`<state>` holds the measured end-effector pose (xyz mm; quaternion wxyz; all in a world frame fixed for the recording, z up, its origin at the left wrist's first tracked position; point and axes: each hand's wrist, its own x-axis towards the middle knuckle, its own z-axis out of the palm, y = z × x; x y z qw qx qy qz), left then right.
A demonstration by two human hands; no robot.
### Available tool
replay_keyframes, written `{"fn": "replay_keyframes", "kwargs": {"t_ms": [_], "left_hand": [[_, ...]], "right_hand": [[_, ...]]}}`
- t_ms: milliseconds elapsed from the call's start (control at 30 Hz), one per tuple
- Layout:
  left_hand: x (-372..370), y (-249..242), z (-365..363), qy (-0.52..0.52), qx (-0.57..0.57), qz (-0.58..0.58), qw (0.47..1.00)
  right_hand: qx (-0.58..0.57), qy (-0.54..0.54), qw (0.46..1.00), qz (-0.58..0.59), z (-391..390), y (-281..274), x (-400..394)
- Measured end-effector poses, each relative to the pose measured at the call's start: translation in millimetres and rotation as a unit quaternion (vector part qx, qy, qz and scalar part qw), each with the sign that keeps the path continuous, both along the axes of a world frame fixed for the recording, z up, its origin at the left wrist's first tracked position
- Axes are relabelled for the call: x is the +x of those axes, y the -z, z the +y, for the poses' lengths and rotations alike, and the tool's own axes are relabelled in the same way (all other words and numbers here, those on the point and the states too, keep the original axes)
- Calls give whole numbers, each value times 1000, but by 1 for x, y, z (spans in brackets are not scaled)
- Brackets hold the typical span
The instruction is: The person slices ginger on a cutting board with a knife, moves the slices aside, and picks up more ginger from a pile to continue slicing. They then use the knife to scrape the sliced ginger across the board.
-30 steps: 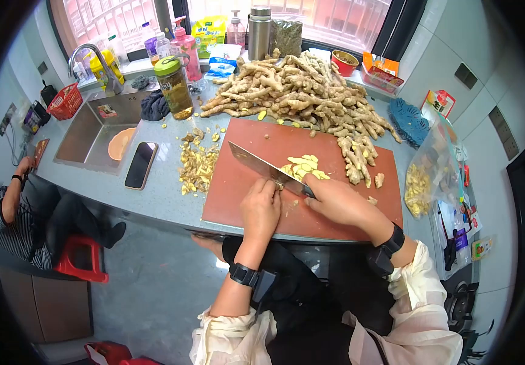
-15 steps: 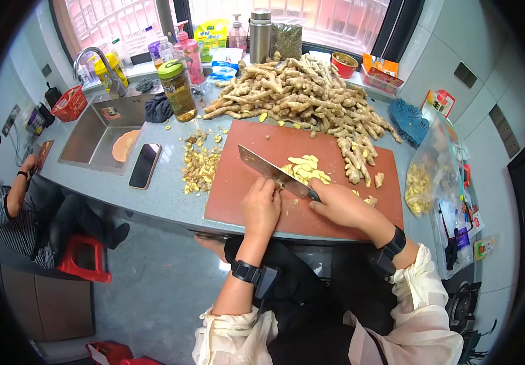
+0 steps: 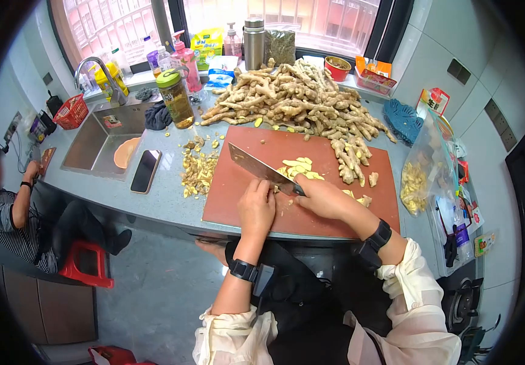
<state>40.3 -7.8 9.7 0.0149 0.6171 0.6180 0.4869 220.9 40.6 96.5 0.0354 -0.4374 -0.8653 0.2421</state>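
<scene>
My right hand (image 3: 322,198) grips the handle of a cleaver (image 3: 255,163), whose broad blade slants up to the left over the reddish-brown cutting board (image 3: 232,204). Close by the blade's near side, my left hand (image 3: 257,208) has its fingers curled round a small piece of ginger (image 3: 276,190), mostly hidden by the fingers. Pale yellow ginger slices (image 3: 297,167) lie just beyond the blade. Several unpeeled ginger roots (image 3: 350,159) rest on the board's right part, with small bits near my right hand.
A large ginger heap (image 3: 293,94) covers the counter behind the board. Peelings (image 3: 199,170), a phone (image 3: 145,171) and a sink (image 3: 86,143) are leftward. A bag of ginger pieces (image 3: 415,185) stands right. Another person (image 3: 19,213) sits at far left.
The cleaver and my right hand have shifted slightly left and toward the board's surface. My left hand stays curled beside the blade. The whole view has shifted slightly.
</scene>
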Motion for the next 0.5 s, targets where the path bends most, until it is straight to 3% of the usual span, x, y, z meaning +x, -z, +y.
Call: {"fn": "replay_keyframes", "kwargs": {"t_ms": [267, 500], "left_hand": [[-2, 2, -2, 16, -16, 28, 999], [0, 0, -2, 16, 0, 33, 999]], "right_hand": [[-1, 14, 998, -54, -3, -2, -9], [8, 4, 1000, 17, 6, 5, -17]]}}
